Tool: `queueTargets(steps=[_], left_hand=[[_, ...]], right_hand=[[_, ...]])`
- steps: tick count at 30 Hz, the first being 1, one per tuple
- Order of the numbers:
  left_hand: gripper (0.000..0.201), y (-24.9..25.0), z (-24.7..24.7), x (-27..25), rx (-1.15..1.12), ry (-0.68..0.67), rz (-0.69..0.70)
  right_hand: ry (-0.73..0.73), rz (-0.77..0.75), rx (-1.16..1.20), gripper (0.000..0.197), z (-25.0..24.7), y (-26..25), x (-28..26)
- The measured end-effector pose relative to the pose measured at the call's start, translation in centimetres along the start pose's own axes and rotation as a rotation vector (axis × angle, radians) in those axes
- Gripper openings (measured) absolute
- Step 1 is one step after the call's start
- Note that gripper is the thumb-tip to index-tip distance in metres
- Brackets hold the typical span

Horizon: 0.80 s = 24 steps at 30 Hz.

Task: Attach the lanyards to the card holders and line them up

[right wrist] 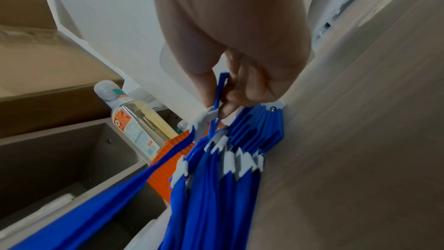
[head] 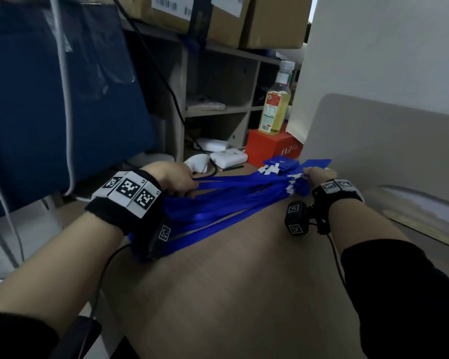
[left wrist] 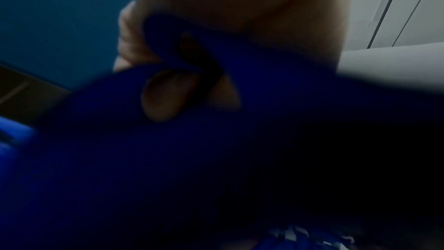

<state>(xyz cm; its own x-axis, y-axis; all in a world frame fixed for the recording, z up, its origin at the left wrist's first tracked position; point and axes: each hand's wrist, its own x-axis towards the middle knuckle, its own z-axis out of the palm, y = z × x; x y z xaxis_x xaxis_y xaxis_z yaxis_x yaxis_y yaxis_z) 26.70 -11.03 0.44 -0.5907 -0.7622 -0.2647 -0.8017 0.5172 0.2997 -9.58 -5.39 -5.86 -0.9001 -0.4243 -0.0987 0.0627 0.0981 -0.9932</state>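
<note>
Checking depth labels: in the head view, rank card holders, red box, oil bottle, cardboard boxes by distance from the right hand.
1. card holders, touching the right hand, on its left
2. red box, behind them
3. oil bottle, atop the box
4. cardboard boxes, top shelf

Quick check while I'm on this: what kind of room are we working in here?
Most likely an office storeroom or back-office desk. Taped cardboard boxes sit on top of an open shelf unit, cables hang down the left side, and the wooden desk holds a bulk bundle of blue lanyards.
</note>
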Motion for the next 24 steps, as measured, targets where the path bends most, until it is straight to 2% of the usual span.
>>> queueTargets(steps=[2, 3, 9, 12, 19, 21, 24], left_hand=[[0.031, -0.4, 0.1, 0.2, 0.04, -0.004, -0.015], [0.031, -0.5, 0.2, 0.3, 0.046, -0.006, -0.018], [0.027, -1.0, 0.3, 0.7, 0.063, -0.053, -0.035], [0.036, -1.1, 0.6, 1.1, 0.043, -0.067, -0.032], [0.034, -0.4, 0.7, 1.2, 0.061, -0.045, -0.006], [0.036, -0.1, 0.7, 1.2, 0.086, -0.023, -0.005], [0.039, 0.1, 0.7, 1.1, 0.127, -0.004, -0.005]], right_hand=[[0.0, 0.017, -0.057, 0.086, 0.1, 0.8, 1.7], [0.014, 0.013, -0.095, 0.087, 0.2, 0.9, 2.0], [0.024, 0.044, -0.32, 0.072, 0.0, -0.3, -0.1], [0.004, 0.018, -0.388, 0.072, -0.3, -0.3, 0.1], [0.05, -0.065, -0.407, 0.072, -0.5, 0.1, -0.3], [0.059, -0.083, -0.545, 0.063, -0.6, -0.3, -0.7], [-0.053, -0.11, -0.802, 0.043, -0.8, -0.8, -1.1]])
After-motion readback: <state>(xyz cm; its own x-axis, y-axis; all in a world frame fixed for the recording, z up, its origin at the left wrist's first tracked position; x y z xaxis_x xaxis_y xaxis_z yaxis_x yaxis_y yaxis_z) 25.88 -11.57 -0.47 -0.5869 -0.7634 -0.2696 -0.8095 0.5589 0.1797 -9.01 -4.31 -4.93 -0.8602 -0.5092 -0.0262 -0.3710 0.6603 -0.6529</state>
